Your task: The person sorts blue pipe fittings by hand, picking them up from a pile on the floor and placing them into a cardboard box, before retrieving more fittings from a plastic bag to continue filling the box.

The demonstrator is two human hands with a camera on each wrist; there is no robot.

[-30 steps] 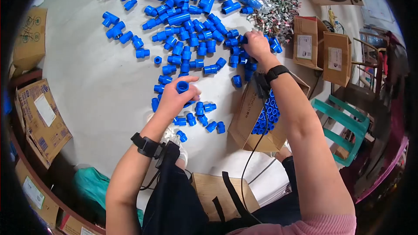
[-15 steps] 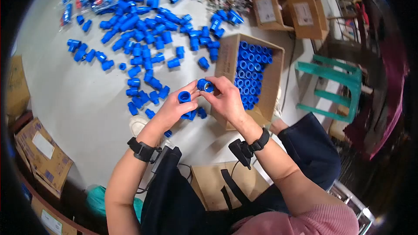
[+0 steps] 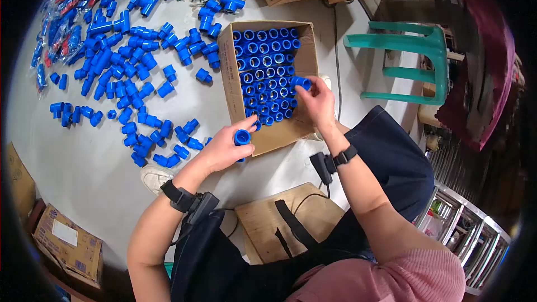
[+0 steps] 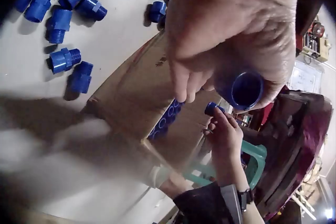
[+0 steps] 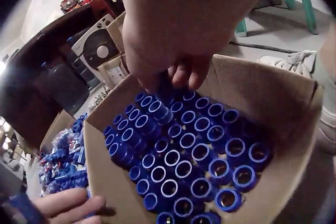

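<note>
One open cardboard box (image 3: 279,140) stands on the floor (image 3: 194,105), rows of upright blue fittings (image 3: 272,83) inside; over its right side, the right hand (image 3: 319,103) pinches a single blue fitting (image 3: 301,83) between thumb and fingers. At the box's near left corner, the left hand (image 3: 225,146), half closed, holds another blue fitting (image 3: 242,137). Loose blue fittings (image 3: 103,61) lie scattered left of the box; one green stool (image 3: 391,40) stands to its right.
</note>
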